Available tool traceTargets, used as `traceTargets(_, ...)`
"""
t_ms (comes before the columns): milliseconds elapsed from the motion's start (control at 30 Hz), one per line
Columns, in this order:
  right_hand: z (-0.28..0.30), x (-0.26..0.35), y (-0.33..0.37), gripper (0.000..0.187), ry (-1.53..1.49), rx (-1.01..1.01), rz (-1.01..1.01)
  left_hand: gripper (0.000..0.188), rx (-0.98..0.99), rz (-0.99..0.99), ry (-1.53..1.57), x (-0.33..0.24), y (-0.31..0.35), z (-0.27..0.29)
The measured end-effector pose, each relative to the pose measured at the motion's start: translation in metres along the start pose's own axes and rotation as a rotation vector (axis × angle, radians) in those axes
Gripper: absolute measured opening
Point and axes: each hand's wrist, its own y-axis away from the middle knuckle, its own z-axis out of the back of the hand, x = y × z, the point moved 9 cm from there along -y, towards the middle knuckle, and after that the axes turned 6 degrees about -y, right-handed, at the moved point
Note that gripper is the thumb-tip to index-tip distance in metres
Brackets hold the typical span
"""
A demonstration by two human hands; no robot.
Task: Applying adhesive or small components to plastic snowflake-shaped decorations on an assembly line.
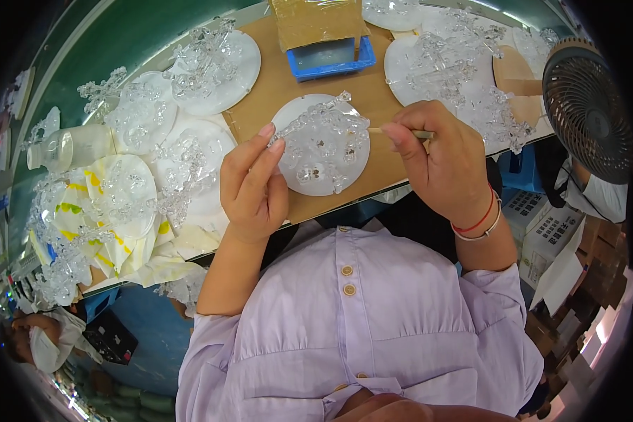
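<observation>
Clear plastic makes up the long, knobbly piece (313, 118) that slants across the far part of a round white disc (292, 112), its far end reaching the disc's edge; whether it rests on the disc or is lifted above it is hard to tell. The left hand (254, 186) pinches the near-left end of this piece between its fingertips. The right hand (439, 158) grips a thin, pale wooden stick (375, 131) between thumb and fingers — the stick points left, its tip close to the right end of the clear piece. Smaller clear bits lie on the same disc, some with dark or golden spots.

Beneath the disc spreads a brown cardboard sheet (390, 163). Beyond it stands a blue-rimmed plastic tray (334, 72), partly covered by a tan cardboard flap (318, 27). To either side, more white discs bear heaps of clear plastic parts (207, 67) — one disc on the left sits by a translucent plastic cup (77, 146). A dark round fan (589, 109) stands at the far right.
</observation>
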Motion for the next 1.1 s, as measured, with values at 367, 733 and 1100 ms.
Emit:
traceTargets(367,0.006,-0.011,0.021,0.009,-0.092,-0.104,0.048,0.041,0.006,0.012,-0.024,-0.004,-0.001,0.000)
traceTargets(733,0.017,-0.010,0.058,0.015,-0.180,-0.173,0.151,0.039,0.005,0.000,-0.051,-0.005,0.004,-0.004)
traceTargets(1100,0.016,-0.015,0.080,0.016,-0.237,-0.233,0.210,0.040,-0.033,0.000,-0.061,-0.002,0.007,-0.003)
